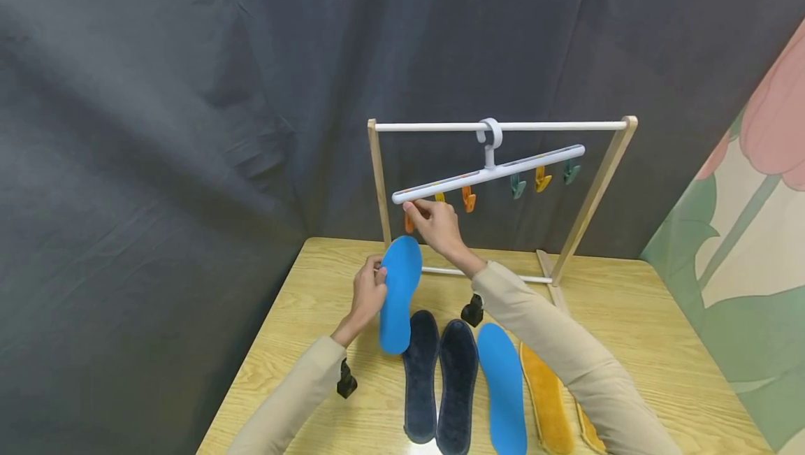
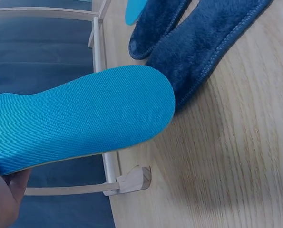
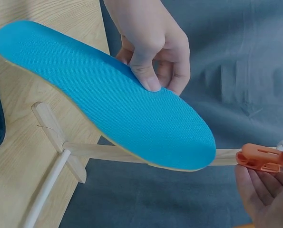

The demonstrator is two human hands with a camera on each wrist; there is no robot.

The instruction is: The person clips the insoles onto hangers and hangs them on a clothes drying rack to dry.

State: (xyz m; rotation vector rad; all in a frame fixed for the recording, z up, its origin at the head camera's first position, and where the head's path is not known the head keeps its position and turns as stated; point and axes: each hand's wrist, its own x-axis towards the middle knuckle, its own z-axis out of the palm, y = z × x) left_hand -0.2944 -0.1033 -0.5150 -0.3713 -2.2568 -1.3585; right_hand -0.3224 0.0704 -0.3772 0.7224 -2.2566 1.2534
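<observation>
My left hand [image 1: 370,289] pinches a blue insole [image 1: 399,294] by its side edge, thumb on its face, and holds it upright above the table. My right hand [image 1: 438,229] is higher up, at the left end of a white clip hanger [image 1: 490,173]. Its thumb and fingers grip an orange clip [image 3: 259,156] there. In the right wrist view the insole's rounded upper end lies just short of that clip, with a gap between them. The hanger tilts, its left end lower. More clips dangle along it, among them another orange clip [image 1: 468,199] and a yellow clip [image 1: 542,179].
The hanger hooks over the white rod [image 1: 428,127] of a wooden-legged rack [image 1: 594,200]. On the table in front lie two dark blue fuzzy insoles [image 1: 458,388], another blue insole [image 1: 503,388] and two yellow insoles [image 1: 547,399], partly under my right sleeve. A dark curtain [image 1: 189,126] hangs behind.
</observation>
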